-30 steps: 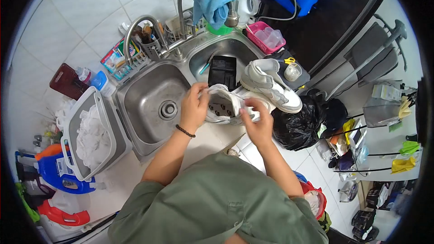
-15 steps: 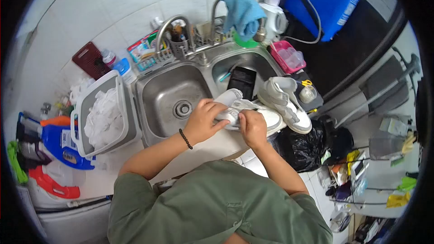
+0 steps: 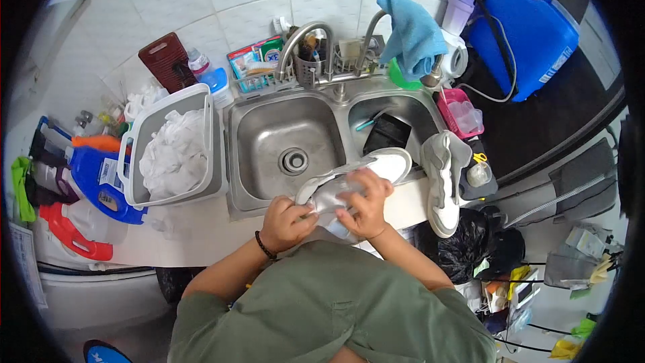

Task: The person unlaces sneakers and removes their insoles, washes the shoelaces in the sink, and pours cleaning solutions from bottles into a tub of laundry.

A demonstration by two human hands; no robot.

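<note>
A white sneaker (image 3: 392,161) is tilted on its side over the front rim of the sink, its toe pointing right. My left hand (image 3: 287,225) is closed on its heel end, with the thumb and fingers pinching the edge. Across the upper near the shoe's opening lies my right hand (image 3: 366,205), its fingers curled over the shoe and partly blurred by motion. The matching white sneaker (image 3: 442,185) rests to the right on the counter's edge, touched by neither hand.
Behind the shoe is a double steel sink (image 3: 262,128); a black object (image 3: 388,132) lies in its right basin. A grey tub (image 3: 218,161) of white cloth stands left. A blue towel (image 3: 411,33) drapes the right faucet. Black bags (image 3: 463,242) sit below right.
The held sneaker has come nearer my body and turned away from the other sneaker, its toe now farther from it. Both hands moved with it, and the view has shifted.
</note>
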